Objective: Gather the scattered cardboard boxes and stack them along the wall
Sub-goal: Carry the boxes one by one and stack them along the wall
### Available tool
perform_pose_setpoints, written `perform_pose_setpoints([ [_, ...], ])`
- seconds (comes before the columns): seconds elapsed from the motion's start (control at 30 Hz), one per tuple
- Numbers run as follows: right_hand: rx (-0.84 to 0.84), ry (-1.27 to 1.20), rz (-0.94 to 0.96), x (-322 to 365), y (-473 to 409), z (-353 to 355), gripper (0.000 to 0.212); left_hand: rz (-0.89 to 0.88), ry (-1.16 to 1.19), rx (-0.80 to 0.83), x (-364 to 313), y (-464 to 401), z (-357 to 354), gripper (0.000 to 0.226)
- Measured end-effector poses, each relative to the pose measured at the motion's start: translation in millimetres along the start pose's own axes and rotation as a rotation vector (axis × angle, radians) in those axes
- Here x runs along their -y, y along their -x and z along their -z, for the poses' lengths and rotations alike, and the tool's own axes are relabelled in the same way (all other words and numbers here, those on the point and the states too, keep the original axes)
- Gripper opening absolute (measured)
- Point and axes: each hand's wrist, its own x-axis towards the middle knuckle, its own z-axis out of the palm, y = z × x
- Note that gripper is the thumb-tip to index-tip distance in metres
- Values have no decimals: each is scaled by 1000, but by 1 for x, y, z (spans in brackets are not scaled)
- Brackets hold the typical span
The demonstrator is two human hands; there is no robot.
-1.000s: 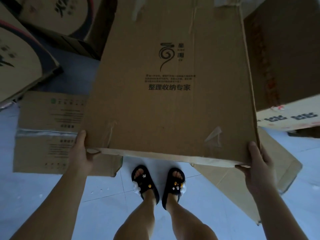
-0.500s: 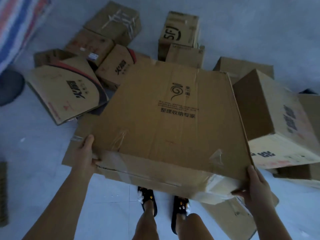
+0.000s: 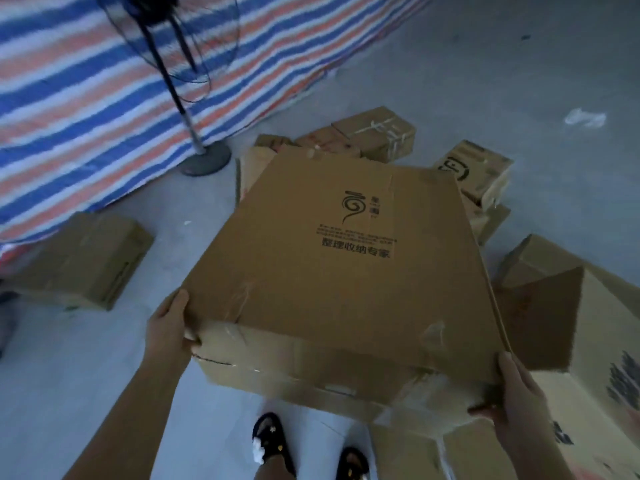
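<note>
At the bottom centre of the frame, two feet in black sandals stand on a pale floor. Just above them, bare forearms reach forward from the lower left and lower right. The left hand grips the near left corner of a large cardboard box, its thumb on the top face and its fingers curled underneath. The right hand grips the near right corner in the same way. The box fills the middle of the frame, held off the floor and tilted, with a printed logo and dark lettering on top. To the lower right lies an open box with its flaps up. At mid left a smaller box sits on the floor. Beyond the held box, in the upper centre, several more boxes lie scattered. At the upper left a standing fan stands before a striped tarpaulin. The step appears to be carrying one gathered box; next it likely needs walking to the wall and setting it down squarely.
</note>
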Motion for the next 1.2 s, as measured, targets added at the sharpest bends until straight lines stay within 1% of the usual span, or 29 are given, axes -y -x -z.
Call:
perform_pose_setpoints([
  [0.07,62,55,32,11,14,-8,27,-1,60,-76,7,17,39,26],
  [0.17,199,112,83,25,42,-28,18,-19,172,-180,13,44,98,30],
  [0.27,338,149,168,29,81,-50,22,-39,256,-276,17,74,160,34],
  [0.33,456,176,207,24,108,-57,29,-59,310,-344,23,100,204,36],
  [0.4,588,227,268,11,139,-62,47,-78,374,-427,34,130,251,34],
  [0.43,625,241,268,1,158,-63,53,-87,399,-468,41,149,275,33],
  [0.47,643,228,262,-10,177,-63,54,-95,416,-505,50,168,299,32],
  [0.53,679,220,274,-38,214,-61,52,-104,453,-584,74,205,351,32],
  [0.6,735,277,279,-67,255,-57,48,-95,486,-678,101,246,406,32],
  [0.73,882,363,188,-122,336,-62,44,-82,543,-859,154,332,506,28],
  [0.83,993,501,109,-163,401,-72,47,-68,565,-996,187,389,569,27],
  [0.97,1089,703,132,-213,489,-83,47,-67,599,-1175,228,453,637,17],
  [1.2,1293,948,187,-304,629,-106,45,0,698,-1464,282,527,726,23],
])
